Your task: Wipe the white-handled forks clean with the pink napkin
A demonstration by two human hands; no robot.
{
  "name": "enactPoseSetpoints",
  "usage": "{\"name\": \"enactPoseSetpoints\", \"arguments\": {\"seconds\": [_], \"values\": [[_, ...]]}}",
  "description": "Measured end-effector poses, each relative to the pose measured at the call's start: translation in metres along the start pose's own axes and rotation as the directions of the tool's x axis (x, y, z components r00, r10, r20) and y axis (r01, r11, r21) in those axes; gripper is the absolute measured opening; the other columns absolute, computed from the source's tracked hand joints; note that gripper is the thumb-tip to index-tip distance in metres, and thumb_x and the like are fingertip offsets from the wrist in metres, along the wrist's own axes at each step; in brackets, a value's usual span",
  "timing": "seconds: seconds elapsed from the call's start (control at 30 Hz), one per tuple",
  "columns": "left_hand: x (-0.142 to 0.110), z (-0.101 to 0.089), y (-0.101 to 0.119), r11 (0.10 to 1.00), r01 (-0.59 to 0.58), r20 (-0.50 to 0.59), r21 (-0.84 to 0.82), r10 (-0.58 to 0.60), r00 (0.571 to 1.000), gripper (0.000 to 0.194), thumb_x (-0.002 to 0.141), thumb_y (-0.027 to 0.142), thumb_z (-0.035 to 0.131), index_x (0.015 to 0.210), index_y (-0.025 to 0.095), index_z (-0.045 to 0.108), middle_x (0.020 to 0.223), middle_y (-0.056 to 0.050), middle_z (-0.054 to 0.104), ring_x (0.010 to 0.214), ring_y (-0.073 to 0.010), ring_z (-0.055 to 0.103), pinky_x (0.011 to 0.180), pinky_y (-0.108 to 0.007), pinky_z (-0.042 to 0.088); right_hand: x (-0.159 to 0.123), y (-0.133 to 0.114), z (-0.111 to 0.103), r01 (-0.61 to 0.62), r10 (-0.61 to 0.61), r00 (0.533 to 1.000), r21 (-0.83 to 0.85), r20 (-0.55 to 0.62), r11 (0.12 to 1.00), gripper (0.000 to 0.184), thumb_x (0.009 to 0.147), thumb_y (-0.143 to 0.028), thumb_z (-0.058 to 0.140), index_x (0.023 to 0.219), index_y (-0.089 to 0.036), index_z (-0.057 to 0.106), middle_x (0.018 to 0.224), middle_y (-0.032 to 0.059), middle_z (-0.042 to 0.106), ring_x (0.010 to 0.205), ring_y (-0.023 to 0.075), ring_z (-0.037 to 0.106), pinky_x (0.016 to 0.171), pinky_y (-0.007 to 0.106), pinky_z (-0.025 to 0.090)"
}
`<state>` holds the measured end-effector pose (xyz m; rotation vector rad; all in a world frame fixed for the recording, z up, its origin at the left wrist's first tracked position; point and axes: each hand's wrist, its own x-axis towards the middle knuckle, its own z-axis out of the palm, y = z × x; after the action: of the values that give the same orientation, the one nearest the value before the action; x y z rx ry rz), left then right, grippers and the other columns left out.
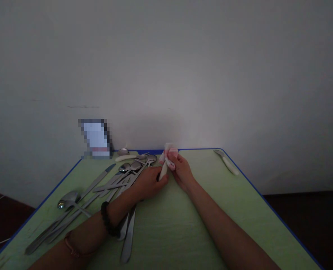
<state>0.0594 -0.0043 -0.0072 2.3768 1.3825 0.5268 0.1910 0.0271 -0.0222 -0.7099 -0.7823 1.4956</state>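
My left hand [150, 182] is closed around the cream handle [163, 172] of a piece of cutlery, which tilts up and away from me. A pink and white cloth [170, 154] covers its far end, so I cannot tell what kind it is. My right hand [184, 173] grips the cloth, fingers pressed round the covered end. Beneath and beside my left arm lies a loose heap of metal cutlery, with a spoon [124, 167] and a long knife [99, 182] among it. A fork with a cream handle [126, 158] rests behind the heap.
A knife with a cream handle [230, 165] lies alone near the right edge of the green table [166, 232]. At the back left, a blurred-out screen device [96, 138] leans by the wall [166, 75]. A large spoon [69, 197] is at the left.
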Motion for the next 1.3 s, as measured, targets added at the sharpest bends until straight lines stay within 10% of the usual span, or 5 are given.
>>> {"name": "enactPoseSetpoints", "arguments": {"seconds": [1.3], "values": [[-0.003, 0.002, 0.0, 0.99, -0.077, 0.045, 0.115, 0.072, 0.996, 0.024, 0.082, 0.03, 0.041, 0.076, 0.016, 0.06, 0.075, -0.006, 0.064, 0.069, -0.0183, 0.056, 0.068, -0.029, 0.041, 0.003, -0.004, 0.0, -0.001, 0.021, 0.994, 0.18, -0.109, 0.984, 0.018, 0.067, -0.032, 0.071, 0.079, -0.019, 0.067, 0.079, -0.0017, 0.066, 0.066, 0.0098, 0.056, 0.058, 0.021, 0.049]]}}
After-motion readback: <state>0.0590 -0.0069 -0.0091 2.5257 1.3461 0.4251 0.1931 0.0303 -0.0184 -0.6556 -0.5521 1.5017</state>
